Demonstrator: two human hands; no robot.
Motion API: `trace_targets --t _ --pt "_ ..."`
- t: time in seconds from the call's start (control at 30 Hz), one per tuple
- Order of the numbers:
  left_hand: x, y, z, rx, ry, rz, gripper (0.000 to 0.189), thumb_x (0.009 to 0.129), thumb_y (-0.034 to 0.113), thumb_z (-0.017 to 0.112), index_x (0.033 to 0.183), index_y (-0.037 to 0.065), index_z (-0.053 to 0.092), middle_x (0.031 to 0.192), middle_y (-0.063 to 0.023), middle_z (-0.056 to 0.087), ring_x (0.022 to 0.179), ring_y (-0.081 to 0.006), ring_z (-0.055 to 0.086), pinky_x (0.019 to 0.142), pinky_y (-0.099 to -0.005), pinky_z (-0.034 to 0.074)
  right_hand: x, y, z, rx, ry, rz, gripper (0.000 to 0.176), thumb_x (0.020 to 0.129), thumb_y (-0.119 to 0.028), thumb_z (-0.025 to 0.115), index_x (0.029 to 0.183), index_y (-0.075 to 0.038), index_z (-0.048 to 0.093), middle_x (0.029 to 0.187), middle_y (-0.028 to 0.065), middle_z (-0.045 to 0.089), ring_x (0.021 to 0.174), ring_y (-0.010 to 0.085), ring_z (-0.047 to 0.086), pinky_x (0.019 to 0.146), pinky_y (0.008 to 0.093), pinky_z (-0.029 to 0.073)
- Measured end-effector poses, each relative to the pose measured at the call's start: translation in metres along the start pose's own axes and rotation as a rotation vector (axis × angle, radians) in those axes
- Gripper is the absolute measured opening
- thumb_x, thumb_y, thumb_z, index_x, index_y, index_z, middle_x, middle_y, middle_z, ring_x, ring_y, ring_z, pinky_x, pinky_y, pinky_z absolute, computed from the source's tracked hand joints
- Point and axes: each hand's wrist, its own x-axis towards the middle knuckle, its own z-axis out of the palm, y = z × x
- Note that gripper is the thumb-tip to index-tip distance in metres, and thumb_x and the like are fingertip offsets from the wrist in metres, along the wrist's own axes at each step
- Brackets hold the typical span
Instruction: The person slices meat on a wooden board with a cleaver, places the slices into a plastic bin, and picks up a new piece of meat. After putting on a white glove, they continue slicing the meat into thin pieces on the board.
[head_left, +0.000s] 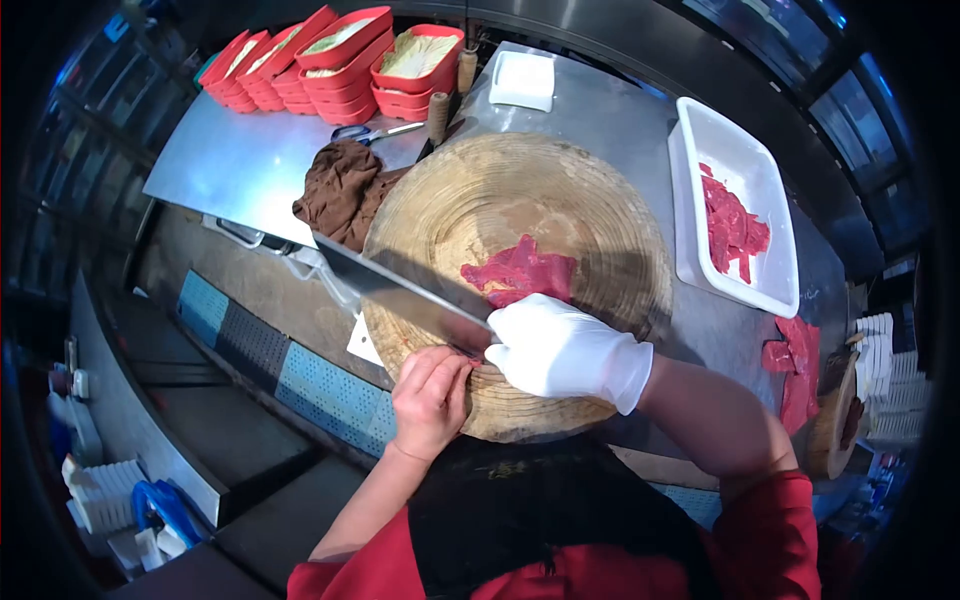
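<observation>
My right hand [565,345], in a white glove, is closed at the near end of a broad cleaver [405,290], whose blade points up and left over a round wooden chopping block [600,210]. The glove hides the handle. My bare left hand [432,395] is at the block's near edge, just below the blade, with its fingers pinched together. A small dark red bit shows at its fingertips, too small to name. Behind the glove, a piece of raw red meat [520,272] lies on the block, partly covered by the hand.
A white tub [685,235] of meat stands at right, with more meat [798,370] beside it. A brown cloth [345,190], scissors [375,132] and stacked red trays [345,95] of pale leaves are at left. A small white tray [522,80] sits behind the block.
</observation>
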Motion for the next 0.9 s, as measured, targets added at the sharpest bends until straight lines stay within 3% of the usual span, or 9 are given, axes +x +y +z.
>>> trace_targets --t 0.07,0.1,0.17,0.3,0.4,0.47,0.63,0.83,0.9 --pt "-0.005 -0.004 -0.001 -0.006 0.009 0.021 0.019 0.073 -0.005 0.075 0.090 0.001 0.067 0.090 -0.0117 0.066 0.084 -0.0295 0.065 0.073 -0.0363 0.053 -0.009 -0.015 -0.010 -0.019 -0.045 0.222 0.023 0.090 -0.020 0.059 0.081 0.002 0.059 0.071 0.0226 0.062 0.069 0.0418 0.064 0.068 0.0482 0.051" --pt "-0.005 -0.003 -0.003 -0.005 0.005 0.028 0.019 0.073 -0.006 0.074 0.090 0.001 0.068 0.092 -0.0114 0.067 0.084 -0.0293 0.065 0.074 -0.0362 0.054 -0.014 -0.023 -0.016 -0.018 -0.048 0.214 0.023 0.090 -0.020 0.059 0.081 0.002 0.059 0.071 0.0226 0.062 0.069 0.0418 0.064 0.068 0.0482 0.051" --pt "-0.004 -0.003 -0.002 0.013 0.017 0.018 0.020 0.073 -0.006 0.074 0.090 0.001 0.067 0.092 -0.0115 0.067 0.084 -0.0295 0.065 0.074 -0.0363 0.054 -0.025 -0.034 -0.029 -0.029 -0.254 0.502 0.018 0.088 -0.017 0.057 0.086 -0.001 0.064 0.071 0.0223 0.063 0.072 0.0410 0.066 0.071 0.0477 0.053" --pt "-0.001 -0.001 -0.003 0.024 0.005 0.009 0.024 0.072 -0.006 0.075 0.092 0.001 0.066 0.092 -0.0119 0.065 0.083 -0.0300 0.063 0.073 -0.0368 0.053 -0.056 -0.052 -0.046 -0.029 -0.387 0.514 0.020 0.091 -0.019 0.056 0.084 -0.002 0.062 0.065 0.0213 0.061 0.068 0.0422 0.065 0.066 0.0498 0.052" --pt "0.000 -0.003 -0.003 0.017 -0.003 0.001 0.024 0.071 -0.006 0.075 0.093 0.001 0.066 0.090 -0.0119 0.064 0.082 -0.0299 0.062 0.071 -0.0371 0.051 -0.074 -0.056 -0.054 0.002 -0.275 0.423 0.021 0.091 -0.020 0.056 0.081 -0.002 0.059 0.063 0.0208 0.061 0.063 0.0426 0.064 0.061 0.0514 0.051" --pt "0.001 -0.005 -0.003 -0.007 0.004 0.000 0.024 0.071 -0.006 0.074 0.092 0.001 0.066 0.089 -0.0120 0.063 0.081 -0.0298 0.061 0.071 -0.0373 0.051 -0.074 -0.060 -0.063 -0.009 -0.422 0.560 0.021 0.092 -0.021 0.056 0.080 -0.003 0.057 0.062 0.0210 0.060 0.063 0.0419 0.064 0.058 0.0521 0.050" --pt "0.005 -0.003 -0.003 -0.031 0.002 -0.015 0.023 0.071 -0.007 0.073 0.092 0.001 0.066 0.088 -0.0116 0.063 0.080 -0.0294 0.061 0.070 -0.0365 0.051 -0.070 -0.056 -0.064 -0.046 -0.474 0.499 0.021 0.092 -0.020 0.055 0.082 -0.002 0.058 0.063 0.0210 0.061 0.062 0.0424 0.063 0.058 0.0519 0.050" --pt "0.005 -0.006 -0.003 -0.052 -0.004 -0.033 0.022 0.069 -0.009 0.073 0.087 0.000 0.066 0.083 -0.0110 0.063 0.076 -0.0284 0.061 0.067 -0.0349 0.050 -0.036 -0.045 -0.049 0.031 -0.544 0.608 0.023 0.092 -0.021 0.054 0.084 0.000 0.060 0.071 0.0241 0.064 0.072 0.0435 0.065 0.066 0.0525 0.051" --pt "0.005 -0.006 -0.002 -0.054 0.006 -0.038 0.022 0.069 -0.009 0.073 0.087 0.000 0.066 0.083 -0.0110 0.063 0.076 -0.0284 0.061 0.067 -0.0349 0.050 -0.031 -0.038 -0.037 0.070 -0.445 0.484 0.024 0.092 -0.021 0.054 0.084 0.001 0.061 0.074 0.0251 0.065 0.075 0.0436 0.065 0.071 0.0526 0.051"
